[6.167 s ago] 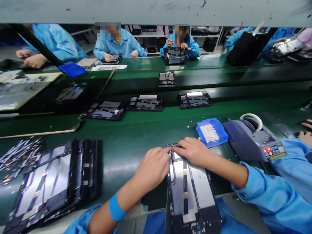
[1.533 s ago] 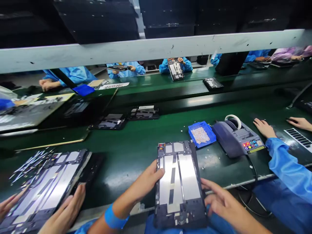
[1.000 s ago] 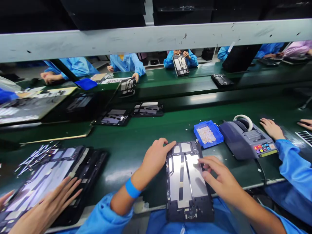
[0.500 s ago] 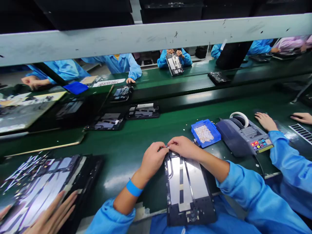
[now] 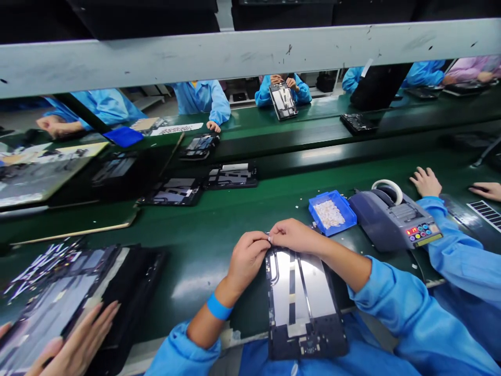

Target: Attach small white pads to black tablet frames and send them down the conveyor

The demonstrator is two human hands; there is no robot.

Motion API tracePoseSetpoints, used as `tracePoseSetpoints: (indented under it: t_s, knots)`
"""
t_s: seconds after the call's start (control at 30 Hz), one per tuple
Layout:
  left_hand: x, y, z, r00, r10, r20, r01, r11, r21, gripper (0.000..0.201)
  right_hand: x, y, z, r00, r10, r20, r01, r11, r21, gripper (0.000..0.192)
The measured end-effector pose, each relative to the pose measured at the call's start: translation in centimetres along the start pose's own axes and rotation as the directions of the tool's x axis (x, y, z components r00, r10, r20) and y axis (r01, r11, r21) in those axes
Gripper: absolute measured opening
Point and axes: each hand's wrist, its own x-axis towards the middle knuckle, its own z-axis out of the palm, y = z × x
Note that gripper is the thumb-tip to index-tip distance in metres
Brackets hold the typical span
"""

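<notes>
Green bench [image 5: 219, 230]: silver-faced dark tablet frame [image 5: 303, 303]

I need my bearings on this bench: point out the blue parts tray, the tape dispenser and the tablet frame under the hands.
blue parts tray [image 5: 346, 206]: head view, on its right rim.
tape dispenser [image 5: 385, 222]: head view, on its grey top cover.
tablet frame [image 5: 301, 292]: head view, on its silvery middle plate.

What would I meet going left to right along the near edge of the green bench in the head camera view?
Co-worker's hand → stack of panels → left hand → right hand → blue tray → tape dispenser
</notes>
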Motion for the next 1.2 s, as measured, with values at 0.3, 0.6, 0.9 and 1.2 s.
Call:
tracePoseSetpoints:
  t_s: [0.3, 0.6, 0.9, 1.2]
  knots:
    - [-0.1, 2.6, 0.5, 0.843, -0.535, 0.060, 0.536, 0.821, -0.199, 0.025, -0.3, 1.1, 0.7, 0.992, 0.008, -0.123, 0.003, 0.996, 0.090, 0.007]
    - [0.2, 3.3, 1.1, 0.806, -0.591, 0.042, 0.587, 0.787, -0.191, 0.016, -2.0, 1.4, 2.5, 0.897, -0.359, -0.258, 0.162, 0.809, -0.565, 0.011]
    - [-0.3, 4.3, 0.8, 0.964, -0.264, -0.019, 0.264, 0.952, 0.153, 0.017, -2.6, 1.8, 2.2, 0.902, -0.402, -0.158, 0.207, 0.723, -0.659, 0.012]
    - [0.6, 3.1, 1.2, 0.725, -0.662, 0.190, 0.677, 0.634, -0.374, 0.011, -3.9, 2.8, -4.0, 0.865, -0.272, -0.421, -0.182, 0.613, -0.769, 0.016]
